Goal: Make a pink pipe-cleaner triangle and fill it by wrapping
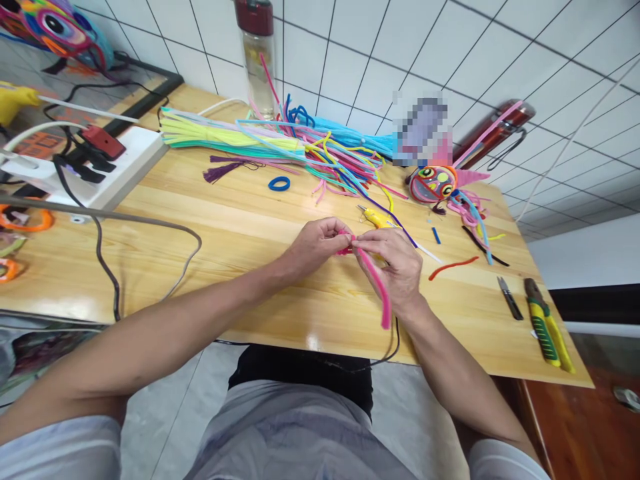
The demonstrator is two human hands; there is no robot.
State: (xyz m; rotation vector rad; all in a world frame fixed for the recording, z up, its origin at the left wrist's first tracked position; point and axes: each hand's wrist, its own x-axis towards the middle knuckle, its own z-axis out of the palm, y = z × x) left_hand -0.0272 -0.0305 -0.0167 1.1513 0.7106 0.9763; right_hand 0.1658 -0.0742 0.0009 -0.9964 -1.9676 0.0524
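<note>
Pinching together over the near middle of the wooden surface (240,220), both hands grasp one pink pipe cleaner (376,283). The left hand (317,245) closes its fingertips on the curled upper end, and the right hand (397,267) grips just beside it, the two hands touching. The free length of the stem slants down across the right hand toward the near edge. Just beyond the hands lies a yellow glue gun (377,218). Farther back a loose bundle of pipe cleaners (280,143) spreads across the surface, with a blue ring (279,183) in front of it. A colourful fish figure (434,183) sits far right, a red strand (453,267) lies right of the hands, and yellow-handled pliers (546,327) rest near the right edge.
</note>
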